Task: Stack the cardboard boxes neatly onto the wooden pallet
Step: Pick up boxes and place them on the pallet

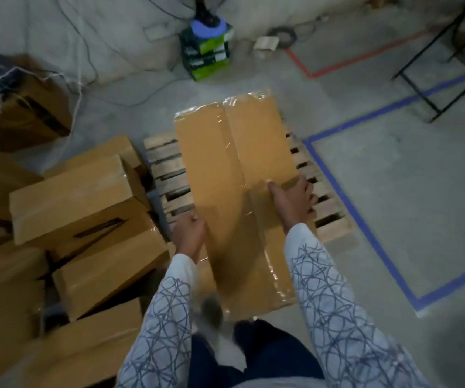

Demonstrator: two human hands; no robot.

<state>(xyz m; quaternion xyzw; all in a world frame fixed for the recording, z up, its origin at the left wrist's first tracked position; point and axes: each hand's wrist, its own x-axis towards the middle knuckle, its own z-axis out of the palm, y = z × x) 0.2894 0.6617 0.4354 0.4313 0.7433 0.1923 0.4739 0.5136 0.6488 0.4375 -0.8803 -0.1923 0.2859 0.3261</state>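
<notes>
A long taped cardboard box point(225, 169) hangs in front of me over the wooden pallet point(167, 175), which lies on the concrete floor. My left hand point(189, 233) grips the box's left edge near its close end. My right hand point(290, 203) holds the right edge, thumb on top and fingers curled over the side. The box hides the middle of the pallet; slats show on both sides of it.
Several more cardboard boxes point(77, 208) are piled on the floor to the left of the pallet. Blue tape point(346, 191) marks a rectangle on the floor to the right. A green and black carton stack point(206, 51) stands beyond, and a black metal frame point(444, 65) at the far right.
</notes>
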